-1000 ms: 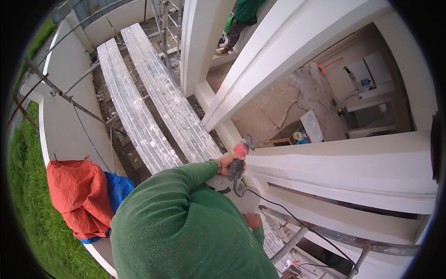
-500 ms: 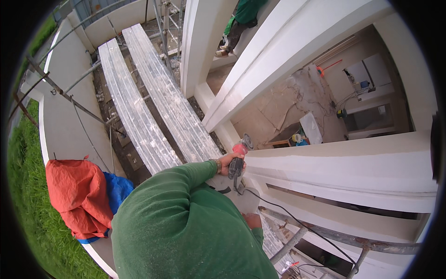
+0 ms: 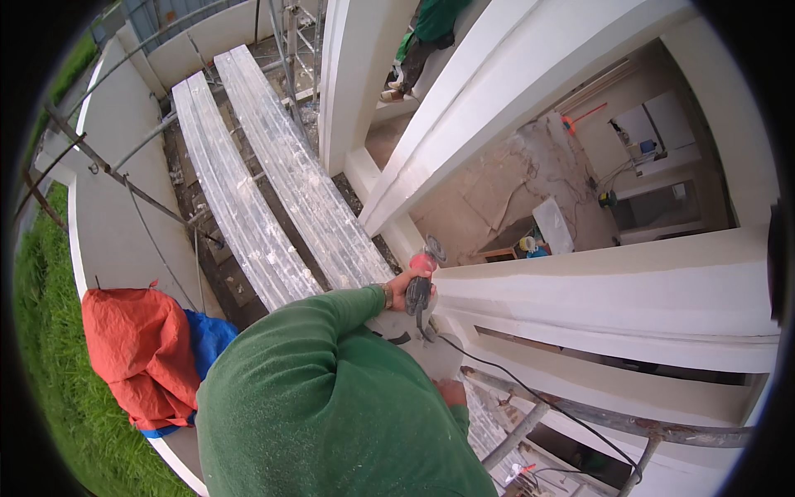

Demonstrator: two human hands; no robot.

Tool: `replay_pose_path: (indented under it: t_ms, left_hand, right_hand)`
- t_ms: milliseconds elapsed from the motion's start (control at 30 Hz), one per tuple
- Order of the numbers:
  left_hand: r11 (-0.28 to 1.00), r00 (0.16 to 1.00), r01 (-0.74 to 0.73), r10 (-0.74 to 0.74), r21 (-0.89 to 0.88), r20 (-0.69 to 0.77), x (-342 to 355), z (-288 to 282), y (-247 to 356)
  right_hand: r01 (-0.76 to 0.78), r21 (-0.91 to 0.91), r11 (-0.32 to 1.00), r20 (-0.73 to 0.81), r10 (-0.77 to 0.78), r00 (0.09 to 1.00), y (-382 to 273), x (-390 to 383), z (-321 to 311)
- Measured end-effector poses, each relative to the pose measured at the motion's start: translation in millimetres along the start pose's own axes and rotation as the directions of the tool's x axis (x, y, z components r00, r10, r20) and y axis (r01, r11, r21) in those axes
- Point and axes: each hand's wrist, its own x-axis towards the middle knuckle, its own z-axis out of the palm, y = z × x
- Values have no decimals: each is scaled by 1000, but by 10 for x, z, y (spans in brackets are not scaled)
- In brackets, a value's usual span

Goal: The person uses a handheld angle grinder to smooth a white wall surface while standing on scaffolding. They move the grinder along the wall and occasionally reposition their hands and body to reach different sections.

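An angle grinder (image 3: 421, 286) with a red front, a dark grey body and a round disc is in my left hand (image 3: 399, 291). My left fingers wrap round its body, and a watch sits at that wrist. The disc points up and away from me, close to the edge of a white wall ledge (image 3: 596, 294). From the grinder's rear a black cord (image 3: 513, 381) runs to the lower right. My right hand (image 3: 450, 392) is lower down, beside a pale grey surface (image 3: 439, 358); its fingers are mostly hidden. Both arms wear green sleeves.
Long metal planks (image 3: 290, 157) spattered with white lie on scaffolding at the left. Scaffold pipes (image 3: 613, 424) cross the lower right. A red sheet (image 3: 137, 348) drapes the left wall. Beyond a white column, a person (image 3: 426, 41) in green is partly visible. An opening shows a dusty room floor (image 3: 480, 182).
The grinder and my left hand have shifted very slightly left and up in the picture. My right hand looks almost unmoved.
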Motion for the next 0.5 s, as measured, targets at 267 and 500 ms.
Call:
replay_pose_path:
  t_ms: [267,500]
  left_hand:
    - [991,999,8,-2,136,-42,-72,141,-41]
    - [981,998,70,-70,178,-10,2,19,42]
  right_hand:
    - [-131,32,991,204,122,971,-222,29,-146]
    - [-464,275,842,136,444,886,-700,-77,-541]
